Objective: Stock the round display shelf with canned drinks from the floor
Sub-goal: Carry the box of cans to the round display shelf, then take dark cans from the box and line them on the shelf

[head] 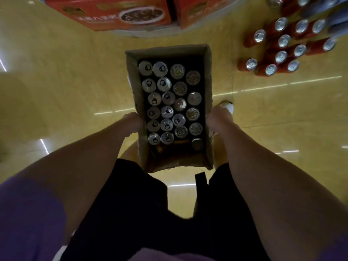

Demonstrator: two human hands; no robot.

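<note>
Box (170,162) of cans (170,102) is hanging between both hands above the floor (66,81), almost full apart from a gap at the near end; left hand (133,123) grips the left wall, right hand (216,119) grips the right wall, fingers curled under so I can't see the tips; the red cans (278,46) stand in a cluster on the floor off to the far right, just by the foot of the shelf; red cartons (120,12) sit straight ahead. My take: keep the box level so nothing slides into that gap, hold it close to the body since it looks heavy, and set it down near the shelf base; watch the white shoe (228,106) just beside the box.
</note>
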